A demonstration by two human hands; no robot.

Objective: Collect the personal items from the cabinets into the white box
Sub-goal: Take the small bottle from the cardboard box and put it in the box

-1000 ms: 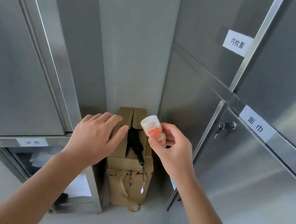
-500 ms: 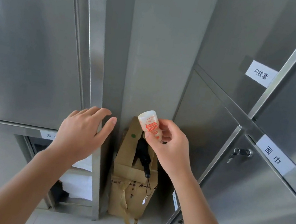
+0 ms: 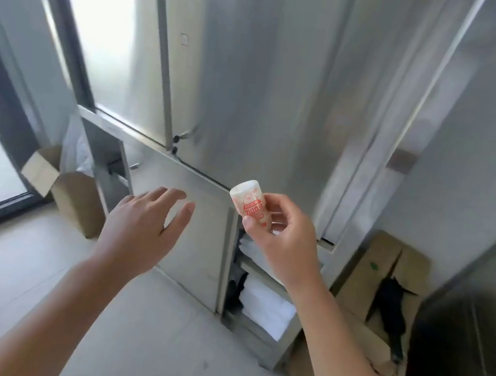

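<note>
Left hand (image 3: 143,230): nearest; released, fingers straight and spread, hovering in the air in front of a lower steel cabinet panel, holding nothing.
Right hand (image 3: 285,245): grasping the small bottle (image 3: 247,205) between thumb and fingertips, low on its body.
Small bottle: white with an orange printed label, tilted, rounded top pointing up and left, held above the floor (image 3: 154,334).
Risk, grip: it is a light pinch near the bottle's base, so most of the bottle stands clear of the fingers. A quick turn or a knock against a steel edge would probably lever it out, and it would drop to the hard floor.
Risk, free hand: the left hand is close to the bottle's path and could bump it if both move together.
Open compartment (image 3: 260,270): just beyond the right hand; folded white linen (image 3: 267,310) beside a dark item I cannot identify. Further personal items could be missed in there.
Flattened cardboard (image 3: 379,272): on the right, leaning against the steel, with a black object (image 3: 390,305) lying on it.
Brown cardboard box (image 3: 74,197): on the left, flap open. It could be mistaken for the target.
White box: not in view, so the bottle must be carried somewhere unseen, and the edges are smeared.
Upper cabinet doors (image 3: 223,87): farthest, closed.
</note>
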